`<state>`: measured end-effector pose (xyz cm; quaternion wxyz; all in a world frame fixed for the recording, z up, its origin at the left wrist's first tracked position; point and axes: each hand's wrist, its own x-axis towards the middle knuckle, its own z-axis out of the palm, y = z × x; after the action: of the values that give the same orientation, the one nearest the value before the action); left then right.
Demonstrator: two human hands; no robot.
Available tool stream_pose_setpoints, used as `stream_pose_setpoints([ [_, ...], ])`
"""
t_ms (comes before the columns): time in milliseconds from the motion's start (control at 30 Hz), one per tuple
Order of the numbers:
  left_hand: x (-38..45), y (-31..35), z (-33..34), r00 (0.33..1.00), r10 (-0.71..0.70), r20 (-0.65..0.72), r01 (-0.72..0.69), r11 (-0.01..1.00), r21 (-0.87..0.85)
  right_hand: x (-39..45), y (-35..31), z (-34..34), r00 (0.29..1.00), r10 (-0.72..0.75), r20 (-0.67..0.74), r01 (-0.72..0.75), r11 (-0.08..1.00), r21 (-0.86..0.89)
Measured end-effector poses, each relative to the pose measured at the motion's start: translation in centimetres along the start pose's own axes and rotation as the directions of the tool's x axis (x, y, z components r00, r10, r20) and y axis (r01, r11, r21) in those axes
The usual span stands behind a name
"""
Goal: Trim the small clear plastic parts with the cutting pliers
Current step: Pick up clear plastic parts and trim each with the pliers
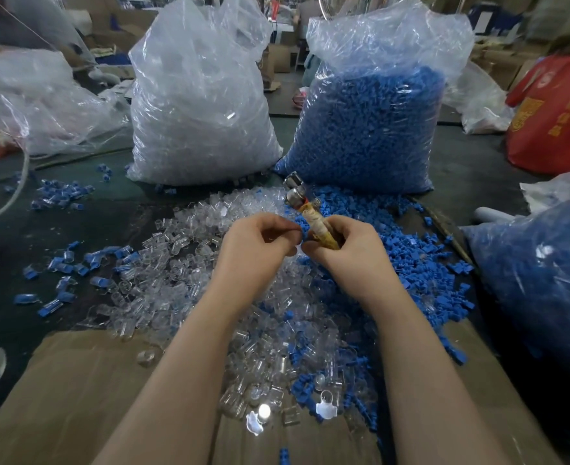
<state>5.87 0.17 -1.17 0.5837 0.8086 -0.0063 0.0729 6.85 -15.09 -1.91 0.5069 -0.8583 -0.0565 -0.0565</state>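
At mid-frame the right hand (347,250) grips the taped handles of the cutting pliers (310,216), while the left hand (260,243) curls its fingertips to pinch what seems a small clear part (298,245), too small to make out, just beside them. To trim well, I judge the part should be turned so only its waste stub meets the blades before squeezing. The pliers' long axis runs from the right hand up and slightly left, metal head toward the bags (203,105) in the upper frame, above the clear pile (189,263) on the desk (15,236).
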Motion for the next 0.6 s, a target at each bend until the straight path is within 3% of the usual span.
stream_pose_setpoints([
  [433,-0.18,0.44,-0.42,0.994,0.05,0.098,-0.04,0.994,-0.104,-0.22,-0.28,-0.09,0.999,0.049,-0.023,-0.044,0.979,0.2],
  [600,-0.02,0.41,0.07,0.994,0.095,0.045,-0.093,0.995,-0.038,-0.19,-0.59,0.1,0.999,0.03,-0.02,-0.025,0.971,0.238],
])
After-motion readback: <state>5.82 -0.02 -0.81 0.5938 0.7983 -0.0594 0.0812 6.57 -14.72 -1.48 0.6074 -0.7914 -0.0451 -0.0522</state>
